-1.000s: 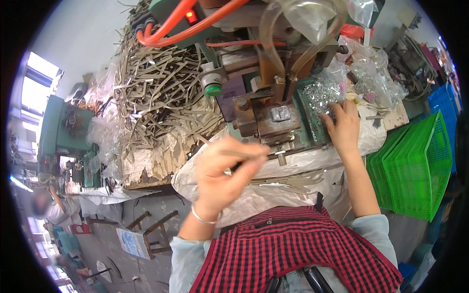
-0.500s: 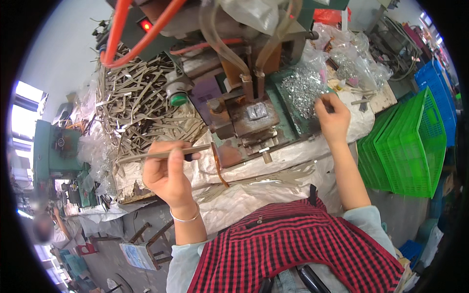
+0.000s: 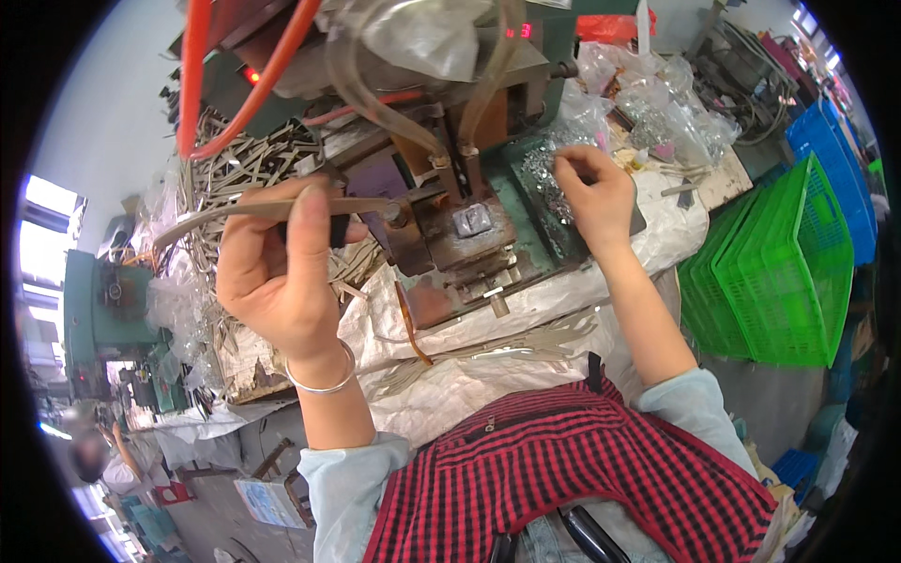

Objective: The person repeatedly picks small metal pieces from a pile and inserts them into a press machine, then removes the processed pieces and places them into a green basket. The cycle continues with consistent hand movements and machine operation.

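My left hand (image 3: 282, 272) pinches a long, flat, grey metal strip (image 3: 352, 205) between thumb and fingers, with something black at the fingers. The strip's right end reaches the small press (image 3: 469, 223) at the bench's middle; whether it touches cannot be told. A small silvery block (image 3: 472, 220) lies on the press's die. My right hand (image 3: 605, 202) hovers over a heap of tiny shiny metal pieces (image 3: 542, 178) on the press's right side. Its thumb and forefinger are curled together; anything between them is too small to make out.
A tangled pile of metal strips (image 3: 272, 159) covers the bench's left. More thin strips (image 3: 488, 355) lie on the white sheet before me. Green crates (image 3: 774, 272) stand at right. Clear hoses (image 3: 352, 75) and an orange hose (image 3: 192, 94) hang above. A brown band (image 3: 409, 324) dangles from the bench.
My left hand has risen and moved forward, bringing the strip up level with the press. My right hand has shifted slightly left and forward over the small pieces. The view has shifted a little.
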`<state>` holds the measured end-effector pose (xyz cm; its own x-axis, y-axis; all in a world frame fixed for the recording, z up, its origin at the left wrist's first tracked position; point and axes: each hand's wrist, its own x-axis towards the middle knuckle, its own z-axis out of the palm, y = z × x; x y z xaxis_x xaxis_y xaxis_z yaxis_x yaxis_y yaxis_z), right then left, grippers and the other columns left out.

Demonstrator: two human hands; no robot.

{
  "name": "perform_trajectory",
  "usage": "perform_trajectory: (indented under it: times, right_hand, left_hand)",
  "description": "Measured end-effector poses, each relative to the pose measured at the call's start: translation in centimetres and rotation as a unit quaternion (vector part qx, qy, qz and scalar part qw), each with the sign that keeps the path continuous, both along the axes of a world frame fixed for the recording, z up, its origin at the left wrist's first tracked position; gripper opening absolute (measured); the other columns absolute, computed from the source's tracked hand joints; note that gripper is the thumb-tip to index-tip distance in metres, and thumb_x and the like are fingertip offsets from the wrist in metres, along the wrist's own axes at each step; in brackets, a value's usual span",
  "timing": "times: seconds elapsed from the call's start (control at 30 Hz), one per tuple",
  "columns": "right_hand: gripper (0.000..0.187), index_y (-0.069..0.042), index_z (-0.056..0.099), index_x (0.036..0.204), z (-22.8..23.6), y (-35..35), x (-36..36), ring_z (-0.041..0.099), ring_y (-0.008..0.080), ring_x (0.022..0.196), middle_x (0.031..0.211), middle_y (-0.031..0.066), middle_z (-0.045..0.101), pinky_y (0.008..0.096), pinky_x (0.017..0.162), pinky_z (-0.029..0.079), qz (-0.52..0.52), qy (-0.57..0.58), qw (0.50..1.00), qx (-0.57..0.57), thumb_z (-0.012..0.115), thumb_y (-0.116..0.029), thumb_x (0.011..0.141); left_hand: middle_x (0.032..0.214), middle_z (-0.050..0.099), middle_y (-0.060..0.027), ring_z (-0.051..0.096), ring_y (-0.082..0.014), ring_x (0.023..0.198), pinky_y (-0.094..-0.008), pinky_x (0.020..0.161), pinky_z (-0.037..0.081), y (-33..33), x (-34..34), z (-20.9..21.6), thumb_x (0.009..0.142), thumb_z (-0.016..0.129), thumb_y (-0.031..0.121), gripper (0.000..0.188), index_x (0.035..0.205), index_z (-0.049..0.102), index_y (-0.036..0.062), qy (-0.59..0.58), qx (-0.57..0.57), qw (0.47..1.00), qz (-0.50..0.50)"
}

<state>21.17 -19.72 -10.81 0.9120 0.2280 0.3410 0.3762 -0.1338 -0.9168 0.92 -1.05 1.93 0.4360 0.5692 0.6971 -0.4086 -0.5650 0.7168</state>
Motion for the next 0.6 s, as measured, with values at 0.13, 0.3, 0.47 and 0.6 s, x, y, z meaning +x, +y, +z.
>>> perform_trajectory:
  times: [0.13,0.3,0.47,0.6]
  right_hand:
    - [0.013,0.001,0.075,0.102,3.8,2.0,-3.3,0.069,0.0098,0.089,0.096,0.0050,0.077,0.0257,0.081,0.053,0.205,0.126,0.960,0.141,0.068,-0.005,0.092]
    - [0.020,-0.001,0.075,0.106,3.7,4.1,-7.0,0.069,0.0211,0.095,0.107,0.0101,0.073,0.0317,0.090,0.053,0.198,-0.004,0.976,0.092,0.075,-0.003,0.087]
    - [0.046,0.005,0.056,0.133,5.5,4.4,-7.8,0.066,0.0112,0.094,0.110,0.0067,0.070,0.0249,0.084,0.052,0.268,0.226,0.903,0.246,0.069,0.003,0.090]
    - [0.052,0.005,0.051,0.137,5.9,4.1,-7.4,0.066,0.0099,0.093,0.111,0.0075,0.069,0.0235,0.083,0.050,0.256,0.238,0.911,0.218,0.066,0.007,0.088]
  left_hand:
    - [0.098,0.068,-0.0172,0.068,-0.0216,0.079,-0.0312,0.062,0.060,-0.3,-0.9,-1.6,0.099,0.062,0.002,0.011,0.104,0.065,-0.0072,-0.010,0.067,0.997,-0.027]
    - [0.104,0.070,-0.0226,0.071,-0.0270,0.086,-0.0348,0.069,0.063,-1.8,-2.1,-2.5,0.102,0.056,0.000,0.016,0.116,0.060,-0.0062,-0.087,0.002,0.995,-0.049]
    - [0.105,0.071,-0.0217,0.072,-0.0234,0.091,-0.0313,0.067,0.064,0.4,0.1,-1.3,0.100,0.065,0.003,0.012,0.109,0.063,-0.0048,-0.076,-0.049,0.994,-0.059]
    - [0.102,0.071,-0.0212,0.072,-0.0247,0.089,-0.0315,0.065,0.064,0.1,0.6,-1.3,0.101,0.062,0.002,0.011,0.109,0.063,-0.0051,-0.066,-0.044,0.997,-0.025]
